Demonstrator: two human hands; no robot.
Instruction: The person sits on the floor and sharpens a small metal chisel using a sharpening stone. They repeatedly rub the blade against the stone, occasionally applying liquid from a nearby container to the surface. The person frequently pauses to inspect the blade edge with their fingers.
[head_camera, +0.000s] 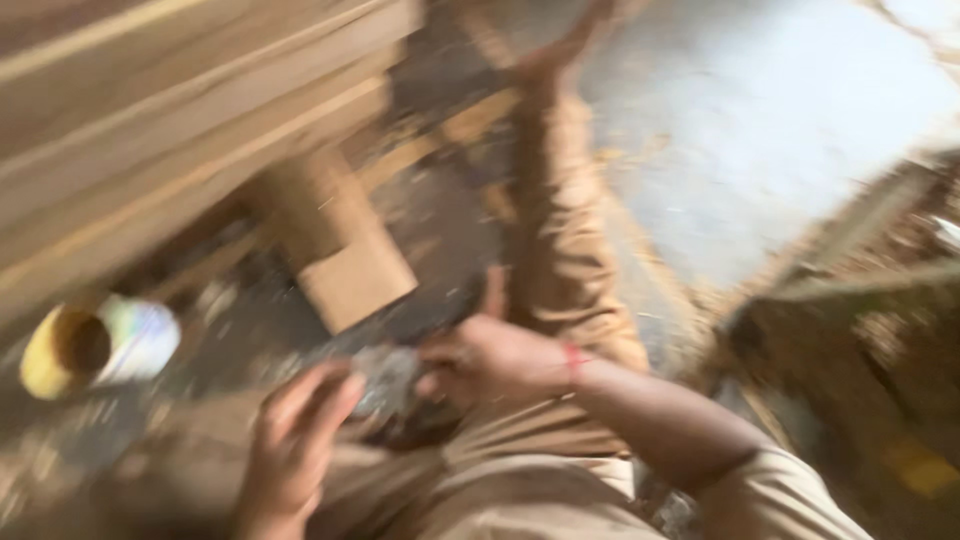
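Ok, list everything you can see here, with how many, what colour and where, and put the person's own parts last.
Wooden planks: several, pale brown, stacked upper left.
Wooden block: one, tan, centre left below the planks.
Tub: one, yellow inside and white outside, lying on its side at far left.
Floor: grey, strewn with sawdust, upper right.
Wooden frame: one, brownish, right edge; too blurred to say more.
Small grey object: one, between the hands; too blurred to identify.
Trouser leg: one, tan, stretched out at centre.
Red wristband: one, right wrist.
Left hand: bottom centre left, fingers at the grey object.
Right hand: centre, touching it.
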